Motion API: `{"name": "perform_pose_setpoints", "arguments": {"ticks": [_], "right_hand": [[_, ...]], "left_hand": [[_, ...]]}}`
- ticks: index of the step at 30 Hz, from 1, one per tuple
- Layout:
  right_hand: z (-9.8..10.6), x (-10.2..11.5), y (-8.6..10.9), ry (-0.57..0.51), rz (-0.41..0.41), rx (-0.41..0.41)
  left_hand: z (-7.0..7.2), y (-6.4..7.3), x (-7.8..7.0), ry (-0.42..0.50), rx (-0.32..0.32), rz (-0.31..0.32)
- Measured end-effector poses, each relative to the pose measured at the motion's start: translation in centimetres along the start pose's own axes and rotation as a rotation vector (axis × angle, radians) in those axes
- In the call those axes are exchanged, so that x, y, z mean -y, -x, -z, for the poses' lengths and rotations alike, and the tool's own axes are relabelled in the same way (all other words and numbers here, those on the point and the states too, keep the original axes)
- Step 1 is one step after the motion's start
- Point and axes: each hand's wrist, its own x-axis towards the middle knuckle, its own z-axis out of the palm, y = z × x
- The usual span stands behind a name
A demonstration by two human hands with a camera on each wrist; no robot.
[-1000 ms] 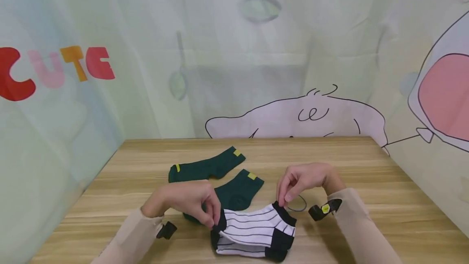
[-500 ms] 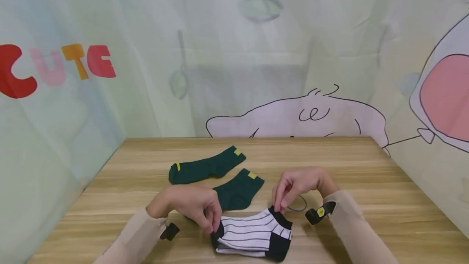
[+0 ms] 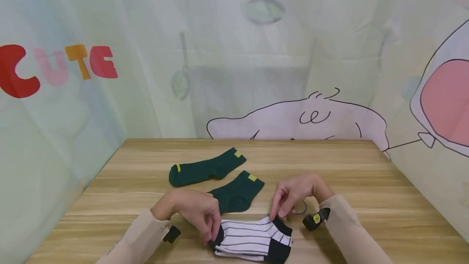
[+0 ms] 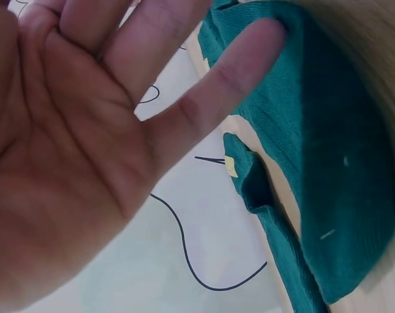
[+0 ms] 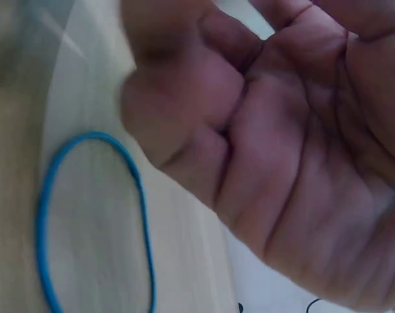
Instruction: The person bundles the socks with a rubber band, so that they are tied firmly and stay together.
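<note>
A pair of white ankle socks [image 3: 247, 235] with dark stripes and black toes, heels and cuffs lies stacked in front of me, one on the other. At their left end my left hand [image 3: 198, 213] pinches the black toe. Thumb and finger of my right hand [image 3: 296, 192] pinch the black cuff at the upper right. In the wrist views the palms of the left hand [image 4: 73, 150] and right hand [image 5: 301, 143] fill much of the picture, and the striped socks are out of sight. Just behind the left hand lies a dark green sock [image 3: 238, 194], its toe part hidden by that hand.
Farther back on the wooden table [image 3: 329, 158] lies a second green sock [image 3: 205, 170] with yellow marks. A thin blue loop [image 5: 42, 228] rests on the table beside the right hand. A printed curtain [image 3: 154, 52] encloses the table's back and sides.
Both hands have come down toward the table and closer to me, the right also slightly left. The upper striped sock now lies flatter over the lower one, and the gap between them has narrowed.
</note>
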Motion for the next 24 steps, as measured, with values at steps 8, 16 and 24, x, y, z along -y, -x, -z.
{"name": "perform_pose_setpoints", "arguments": {"ticks": [8,16,24], "right_hand": [[-0.3,0.5,-0.2,0.021,-0.141,-0.031],[-0.3,0.4,-0.1,0.033,-0.194,-0.072],[0.5,-0.4,1.1,-0.003,-0.201,-0.14]], "left_hand": [[0.2,0.0,-0.1,0.027,0.013,0.016],[-0.2,-0.2,-0.2,-0.007,0.004,0.043],[-0.3,-0.3,0.1,-0.038,-0.093,0.03]]}}
